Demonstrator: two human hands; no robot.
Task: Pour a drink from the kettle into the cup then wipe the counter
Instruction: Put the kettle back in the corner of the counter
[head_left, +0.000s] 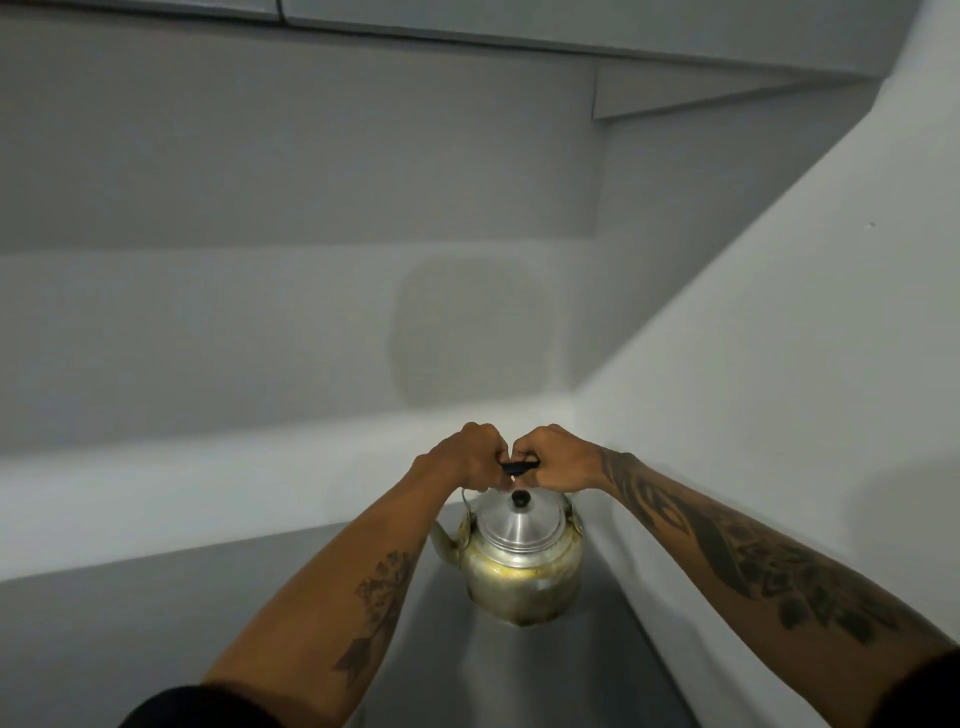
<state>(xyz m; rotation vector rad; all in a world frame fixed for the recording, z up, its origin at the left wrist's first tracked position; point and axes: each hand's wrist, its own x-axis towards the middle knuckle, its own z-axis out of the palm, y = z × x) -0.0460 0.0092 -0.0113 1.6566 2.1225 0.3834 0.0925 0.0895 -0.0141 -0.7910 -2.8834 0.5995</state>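
A dull metal kettle (522, 571) with a yellowed belly, a silver lid and a black knob stands upright in the corner of the grey counter (447, 670), its spout pointing left. Its black top handle (519, 466) is raised over the lid. My left hand (470, 457) grips the handle's left end and my right hand (553, 457) grips its right end, knuckles nearly touching. No cup and no cloth are in view.
White walls close in behind and to the right of the kettle, meeting in a corner (576, 405). A grey cabinet underside (519, 26) runs overhead. The counter stretches toward me between my forearms.
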